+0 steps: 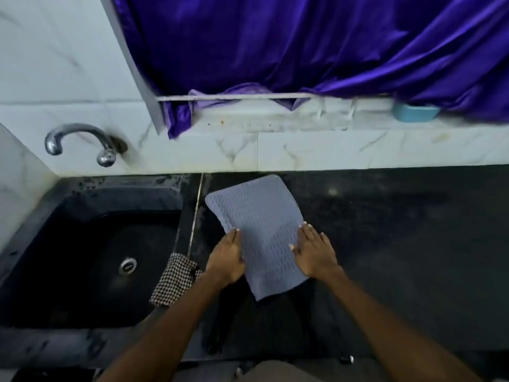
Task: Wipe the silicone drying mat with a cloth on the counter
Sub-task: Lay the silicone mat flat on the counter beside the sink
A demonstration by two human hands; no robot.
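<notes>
A grey-blue silicone drying mat (256,216) with a bumpy texture lies tilted on the black counter (399,244), just right of the sink. My left hand (227,257) grips the mat's left edge near its lower end. My right hand (312,250) grips the right edge opposite it. The near part of the mat seems slightly lifted between the hands. A black-and-white checked cloth (175,279) is draped over the sink's right rim, beside my left wrist, and neither hand touches it.
A black sink (91,257) with a round drain fills the left side, with a chrome tap (80,140) above it. White marble tiles form the back wall. A purple curtain (303,42) hangs over the ledge, where a blue soap dish (414,111) sits.
</notes>
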